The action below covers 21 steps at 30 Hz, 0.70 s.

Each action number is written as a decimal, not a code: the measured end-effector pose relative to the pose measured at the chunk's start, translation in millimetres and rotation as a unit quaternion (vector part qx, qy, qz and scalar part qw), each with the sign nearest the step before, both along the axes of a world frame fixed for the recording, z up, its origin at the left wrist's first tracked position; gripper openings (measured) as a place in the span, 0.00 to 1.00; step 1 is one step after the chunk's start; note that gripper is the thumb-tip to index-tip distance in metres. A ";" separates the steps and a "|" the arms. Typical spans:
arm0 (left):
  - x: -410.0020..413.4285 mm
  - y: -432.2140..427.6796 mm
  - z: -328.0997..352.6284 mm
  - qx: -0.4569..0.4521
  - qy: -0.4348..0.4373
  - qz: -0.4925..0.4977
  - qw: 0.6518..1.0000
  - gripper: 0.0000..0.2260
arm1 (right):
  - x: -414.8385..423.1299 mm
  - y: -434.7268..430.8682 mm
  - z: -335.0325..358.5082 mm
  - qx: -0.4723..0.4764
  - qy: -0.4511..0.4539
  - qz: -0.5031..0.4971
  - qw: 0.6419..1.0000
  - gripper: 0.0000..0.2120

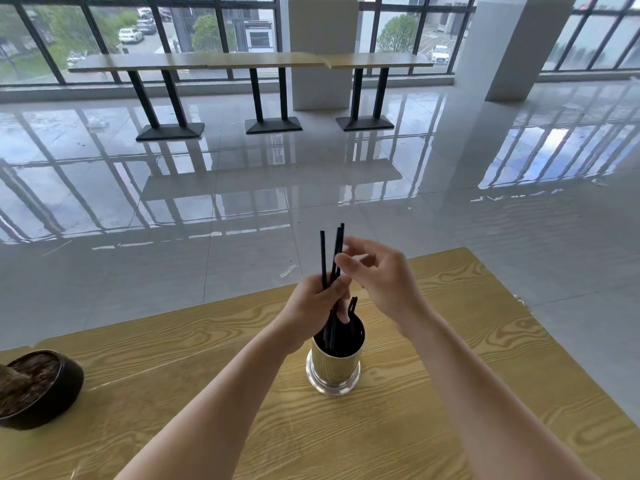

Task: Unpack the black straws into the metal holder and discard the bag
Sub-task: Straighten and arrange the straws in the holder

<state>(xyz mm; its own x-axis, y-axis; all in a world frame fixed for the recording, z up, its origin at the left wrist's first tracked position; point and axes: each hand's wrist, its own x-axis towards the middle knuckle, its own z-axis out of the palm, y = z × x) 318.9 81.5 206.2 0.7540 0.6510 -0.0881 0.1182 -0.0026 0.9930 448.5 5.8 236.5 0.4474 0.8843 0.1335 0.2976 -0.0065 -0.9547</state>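
A shiny metal holder (334, 367) stands upright on the wooden table (450, 393), near its middle. Several black straws (333, 252) stick up out of it. My left hand (313, 315) is closed around the bundle just above the holder's rim, with the straws' lower ends inside the holder. My right hand (381, 275) hovers at the straws' upper ends, fingertips pinching or touching the tallest ones. One shorter straw (352, 304) pokes up at the holder's far rim. I see no bag in either hand.
A dark round plant pot (38, 389) sits at the table's left edge. A small clear scrap (288, 271) lies on the glossy tiled floor beyond the table. High tables on black legs (263, 95) line the windows far off.
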 end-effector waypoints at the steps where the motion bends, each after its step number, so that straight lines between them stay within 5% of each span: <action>1: 0.0 -0.9 0.3 0.005 0.001 -0.017 1.000 0.16 | 2.8 3.5 7.1 -0.004 0.010 0.028 1.000 0.17; 11: 3.4 4.6 2.7 0.074 0.088 -0.054 0.992 0.13 | 3.4 12.0 16.1 0.029 -0.066 0.035 0.997 0.01; 15: 3.3 7.8 -2.8 0.089 0.071 -0.040 0.993 0.03 | 4.6 5.9 16.7 0.041 -0.112 -0.031 0.992 0.03; 17: -5.3 10.5 -12.3 0.109 0.061 -0.001 0.992 0.10 | 11.4 0.3 13.3 0.057 -0.106 -0.073 0.990 0.03; 21: -29.4 14.4 -39.9 0.152 0.082 0.164 0.971 0.07 | 23.9 -12.5 -8.5 0.031 -0.102 -0.127 0.986 0.05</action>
<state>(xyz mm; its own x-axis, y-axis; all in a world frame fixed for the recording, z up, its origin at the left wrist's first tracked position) 289.4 95.9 166.3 0.4940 0.8683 0.0442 0.3177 -0.2276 0.9205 472.5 -6.7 228.0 0.6122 0.7344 0.2931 0.4794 -0.0499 -0.8762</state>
